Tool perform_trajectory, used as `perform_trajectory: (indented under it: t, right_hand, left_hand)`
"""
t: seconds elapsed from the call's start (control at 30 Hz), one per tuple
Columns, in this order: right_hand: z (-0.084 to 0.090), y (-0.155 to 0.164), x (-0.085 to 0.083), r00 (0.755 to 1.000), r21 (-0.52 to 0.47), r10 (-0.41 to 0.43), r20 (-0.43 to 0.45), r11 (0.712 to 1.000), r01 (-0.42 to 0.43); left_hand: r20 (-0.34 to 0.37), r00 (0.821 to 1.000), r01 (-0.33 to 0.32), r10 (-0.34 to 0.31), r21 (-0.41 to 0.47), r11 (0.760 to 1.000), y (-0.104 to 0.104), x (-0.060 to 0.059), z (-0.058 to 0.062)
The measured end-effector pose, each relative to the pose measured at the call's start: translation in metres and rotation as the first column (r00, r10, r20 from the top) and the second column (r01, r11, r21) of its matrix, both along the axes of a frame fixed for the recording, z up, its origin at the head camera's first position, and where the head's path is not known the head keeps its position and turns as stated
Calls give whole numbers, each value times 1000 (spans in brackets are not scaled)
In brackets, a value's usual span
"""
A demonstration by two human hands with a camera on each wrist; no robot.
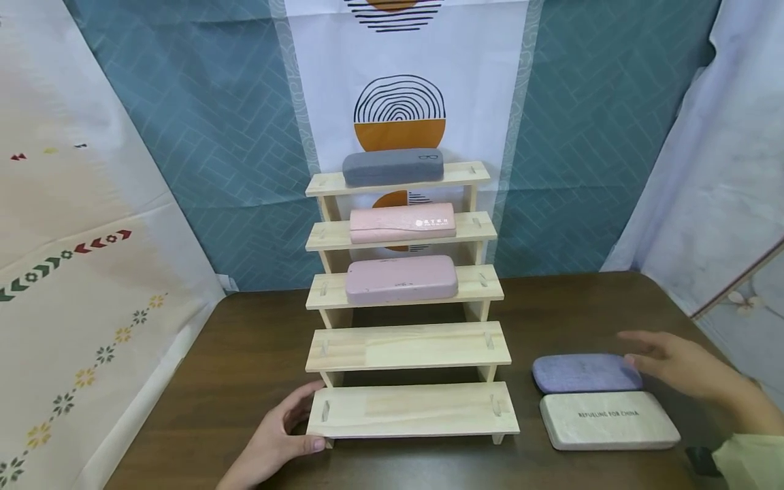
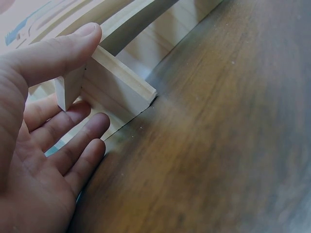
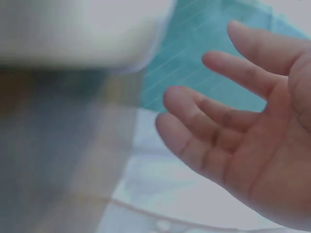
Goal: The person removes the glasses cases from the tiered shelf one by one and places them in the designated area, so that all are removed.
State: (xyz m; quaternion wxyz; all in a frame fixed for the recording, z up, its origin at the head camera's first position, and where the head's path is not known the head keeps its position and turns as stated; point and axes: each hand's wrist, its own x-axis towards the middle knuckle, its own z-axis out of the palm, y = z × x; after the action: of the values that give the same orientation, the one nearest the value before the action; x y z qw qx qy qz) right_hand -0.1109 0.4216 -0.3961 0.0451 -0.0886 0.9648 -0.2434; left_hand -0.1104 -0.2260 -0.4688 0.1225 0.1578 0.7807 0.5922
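Observation:
A stepped wooden rack (image 1: pixel 407 410) stands in the middle of the table. My left hand (image 1: pixel 278 435) holds the left end of its lowest step, thumb at the front corner and fingers at the side; in the left wrist view the thumb (image 2: pixel 63 53) lies along the step's edge. Over the right end of a blue-purple glasses case (image 1: pixel 584 373) hovers my right hand (image 1: pixel 680 364), its fingers spread and holding nothing. Just in front of that case lies a cream glasses case (image 1: pixel 609 420) with dark lettering. The right wrist view shows the right hand's (image 3: pixel 243 131) bare palm.
On the rack's upper steps sit a grey glasses case (image 1: pixel 392 168), a pink one (image 1: pixel 401 224) and a mauve one (image 1: pixel 401 280). The brown table (image 1: pixel 245 361) is bounded by a patterned cloth (image 1: pixel 214 136) behind and light cloths at both sides.

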Motion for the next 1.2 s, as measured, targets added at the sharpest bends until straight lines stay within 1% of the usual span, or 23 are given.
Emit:
perform_trajectory:
  t: [0.03,0.07,0.17,0.23,0.3,0.37,0.43,0.53,0.63,0.73,0.83,0.97,1.1,1.2]
  right_hand:
    - [5,-3,1,999,23,-17,-34,1000,17]
    - [9,-6,2,998,20,-28,-52,999,29]
    - [23,-18,5,990,-18,-39,-136,999,37]
    - [32,-26,8,983,-41,-53,-176,998,46]
    - [40,-36,9,976,-85,-57,-212,996,40]
    - [49,-47,11,973,-144,-51,-224,989,19]
    - [56,-60,12,973,-225,-33,-227,974,-19]
    - [65,-80,7,972,-334,-2,-233,939,-78]
    - [74,-103,-3,966,-385,22,-259,915,-124]
    - [83,-129,-15,958,-385,44,-282,910,-155]
    - [94,-158,-28,954,-341,69,-293,924,-171]
    - [110,-193,-49,950,-265,88,-300,949,-171]
    - [120,-216,-68,960,-242,88,-266,958,-155]
    - [120,-226,-80,973,-229,107,-206,961,-154]
  left_hand:
    - [5,1000,0,0,-1,1000,0,0,0]
    - [5,1000,2,-2,-4,1000,1,-1,0]
    - [1,1000,9,-9,-11,1000,2,-2,1]
    - [-3,1000,13,-13,-12,1000,2,-2,1]
    - [-5,1000,19,-19,-8,1000,2,-3,1]
    - [-7,1000,23,-23,-4,1000,3,-3,1]
    - [-17,1000,27,-27,-4,1000,3,-4,1]
    - [-26,999,35,-35,3,999,3,-3,0]
    - [-15,999,41,-40,17,999,2,-2,-1]
    - [-14,999,40,-40,21,999,1,-1,-2]
    - [-33,999,42,-41,18,999,-1,-1,-2]
    - [-51,998,40,-39,26,999,-3,-2,-2]
    - [-56,997,46,-43,41,998,-4,-3,-3]
    - [-59,997,54,-51,45,998,-3,-3,-4]
